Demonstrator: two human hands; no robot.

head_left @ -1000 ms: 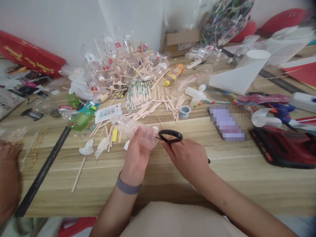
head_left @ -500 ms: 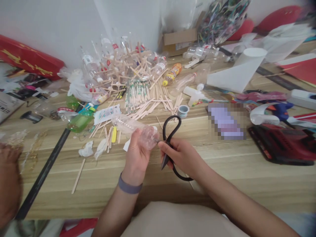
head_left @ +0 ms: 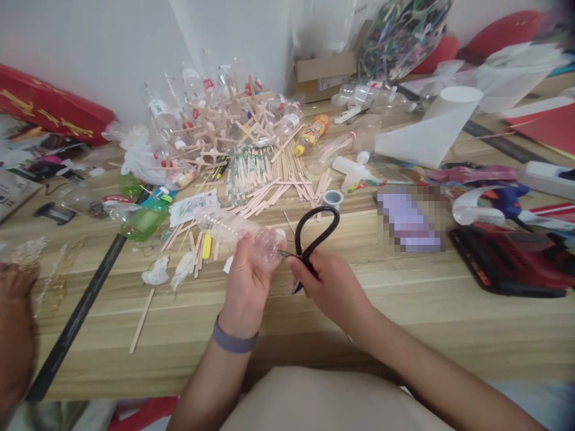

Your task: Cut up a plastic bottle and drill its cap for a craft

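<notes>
My left hand (head_left: 247,278) is wrapped round a clear plastic bottle (head_left: 229,230), which lies tilted with one end toward my right hand. Black-handled scissors (head_left: 320,230) are gripped in my right hand (head_left: 330,284); their blades are spread, and one tip touches the near end of the bottle. Whether that tip has gone through the plastic I cannot tell. One large handle loop stands up above the right hand, while the other is hidden by the hand. Just behind the bottle lie a white packet (head_left: 193,206) and a small yellow piece (head_left: 207,246).
Wooden sticks (head_left: 287,185) and clear bottles fill the back. A green bottle (head_left: 146,222) lies at left, a small grey cup (head_left: 333,199) behind the scissors, a red and black power tool (head_left: 512,260) at right. Another person's hand (head_left: 15,329) rests at the left edge.
My right hand has turned the scissors, so the lower handle loop no longer shows below it. One blade tip now shows against the bottle's end. The left hand has barely moved.
</notes>
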